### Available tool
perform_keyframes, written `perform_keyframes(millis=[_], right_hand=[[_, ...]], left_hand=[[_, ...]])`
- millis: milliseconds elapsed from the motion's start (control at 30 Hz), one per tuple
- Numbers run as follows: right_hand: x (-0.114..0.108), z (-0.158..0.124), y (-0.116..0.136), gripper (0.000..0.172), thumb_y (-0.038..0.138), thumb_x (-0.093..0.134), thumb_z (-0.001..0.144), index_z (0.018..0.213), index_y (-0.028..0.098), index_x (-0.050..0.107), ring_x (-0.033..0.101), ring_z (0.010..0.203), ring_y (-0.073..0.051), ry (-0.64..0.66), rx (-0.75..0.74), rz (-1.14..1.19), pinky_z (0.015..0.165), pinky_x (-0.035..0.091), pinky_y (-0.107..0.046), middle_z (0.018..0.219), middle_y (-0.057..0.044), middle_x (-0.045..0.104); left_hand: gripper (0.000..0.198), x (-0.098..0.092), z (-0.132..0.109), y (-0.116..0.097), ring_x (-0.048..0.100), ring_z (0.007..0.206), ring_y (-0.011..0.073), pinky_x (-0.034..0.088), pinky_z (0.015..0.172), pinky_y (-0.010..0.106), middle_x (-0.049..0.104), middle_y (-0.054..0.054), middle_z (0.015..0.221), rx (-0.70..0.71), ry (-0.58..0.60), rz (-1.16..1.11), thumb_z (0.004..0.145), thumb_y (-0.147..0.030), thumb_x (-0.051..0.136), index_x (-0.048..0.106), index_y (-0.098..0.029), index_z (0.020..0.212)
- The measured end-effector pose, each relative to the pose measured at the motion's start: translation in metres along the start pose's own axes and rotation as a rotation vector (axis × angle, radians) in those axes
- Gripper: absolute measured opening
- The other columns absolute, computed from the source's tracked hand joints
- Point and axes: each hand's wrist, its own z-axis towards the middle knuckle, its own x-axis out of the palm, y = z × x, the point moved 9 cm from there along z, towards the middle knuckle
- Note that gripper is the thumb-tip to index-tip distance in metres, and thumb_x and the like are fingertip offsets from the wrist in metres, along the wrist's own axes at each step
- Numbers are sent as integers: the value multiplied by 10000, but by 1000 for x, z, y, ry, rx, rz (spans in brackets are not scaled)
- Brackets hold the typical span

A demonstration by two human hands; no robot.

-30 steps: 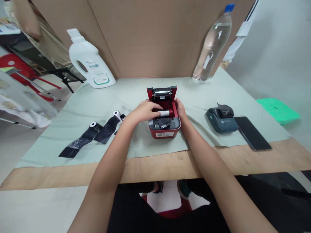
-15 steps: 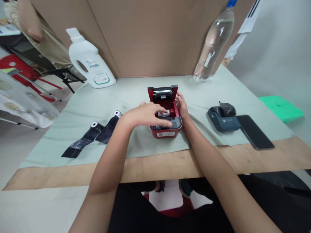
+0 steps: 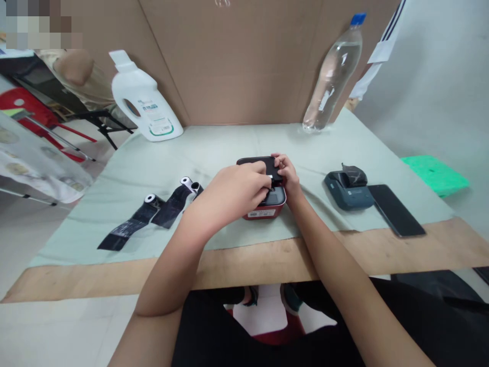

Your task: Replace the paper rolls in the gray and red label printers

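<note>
A small red and black label printer (image 3: pixel 263 213) sits mid-table with its black lid (image 3: pixel 263 163) lowered over the body, a narrow gap showing along the lid's front edge. My left hand (image 3: pixel 244 189) lies over the lid's left part, its fingers bent down at the front edge. At the right side, my right hand (image 3: pixel 287 176) grips the lid's corner, fingertips on top and palm against the printer's side. The inside of the printer is hidden by the lid and my left hand.
Left of the printer lie rolls of black labels (image 3: pixel 168 206). A dark blue printer (image 3: pixel 349 196) and a phone (image 3: pixel 397 210) lie to the right. At the back stand a white jug (image 3: pixel 147 107) and a water bottle (image 3: pixel 334 84), before a cardboard panel (image 3: pixel 237 61).
The printer's lid has swung down from upright onto the body. My left fingers have curled from spread to bent at the lid's front, and my right hand has moved onto the lid's corner.
</note>
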Motion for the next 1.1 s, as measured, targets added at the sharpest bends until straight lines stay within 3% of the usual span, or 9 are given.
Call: perform_keyframes(millis=[100, 200, 300, 367, 500, 667, 800, 967, 1100], right_hand=[[0, 1, -8, 474, 298, 625, 535, 1005, 300, 565, 605, 1172, -300, 17, 94, 54, 1014, 546, -425, 1193, -27, 653], [2, 2, -16, 663, 276, 602, 515, 1175, 316, 555, 636, 1108, -289, 69, 155, 120, 992, 561, -428, 1185, -16, 693], [5, 1, -20, 722, 283, 612, 534, 1252, 318, 549, 658, 1058, -293, 121, 202, 137, 976, 568, -434, 1155, -14, 732], [5, 1, -20, 703, 292, 627, 548, 1247, 314, 559, 669, 1059, -298, 128, 206, 140, 978, 569, -438, 1147, -15, 742], [7, -2, -16, 639, 330, 660, 588, 1223, 303, 596, 671, 1117, -306, 125, 192, 150, 1035, 558, -450, 1154, -20, 741], [11, -7, -17, 530, 502, 684, 709, 1195, 294, 646, 675, 1207, -313, 124, 213, 153, 1122, 537, -469, 1202, -25, 765], [14, -9, -21, 496, 550, 664, 766, 1183, 280, 662, 698, 1210, -322, 166, 248, 192, 1097, 563, -481, 1183, -37, 793], [15, -9, -24, 541, 411, 689, 666, 1186, 267, 652, 710, 1164, -340, 216, 279, 219, 1054, 582, -500, 1148, -40, 798], [15, -8, -26, 561, 358, 668, 652, 1205, 270, 646, 704, 1170, -337, 247, 290, 227, 1077, 573, -508, 1177, -29, 789]], left_hand=[[273, -3, 1, 12, 644, 844, 225, 465, 799, 341, 701, 64, 1024, -40, -46, -56, 1004, -307, 549, 789, -242, 894], [296, -2, 5, 47, 660, 922, 248, 482, 862, 349, 704, 62, 1065, -124, -81, -124, 1030, -405, 536, 794, -262, 1045], [354, 4, 5, 88, 667, 992, 272, 498, 897, 361, 690, 77, 1216, -231, -40, -160, 919, -489, 687, 777, -267, 1179], [448, 11, 5, 98, 670, 1027, 283, 504, 902, 358, 687, 78, 1256, -220, 60, -208, 826, -543, 770, 779, -270, 1181], [462, 22, 4, 82, 664, 991, 277, 486, 798, 321, 737, 45, 1134, -140, 225, -277, 716, -504, 854, 782, -289, 1119], [40, 20, 15, 62, 588, 771, 215, 371, 692, 331, 706, 40, 901, -110, 98, -118, 815, -268, 716, 746, -251, 794], [142, 20, 20, 56, 569, 734, 199, 353, 701, 346, 682, 38, 872, -65, 33, -98, 870, -227, 655, 717, -236, 743], [225, 18, 23, 59, 601, 771, 206, 402, 732, 341, 697, 45, 903, -77, 29, -50, 939, -335, 633, 714, -224, 761], [467, 15, 26, 78, 676, 994, 249, 501, 903, 362, 755, 60, 1108, -103, 25, -233, 1030, -587, 464, 777, -241, 1049]])
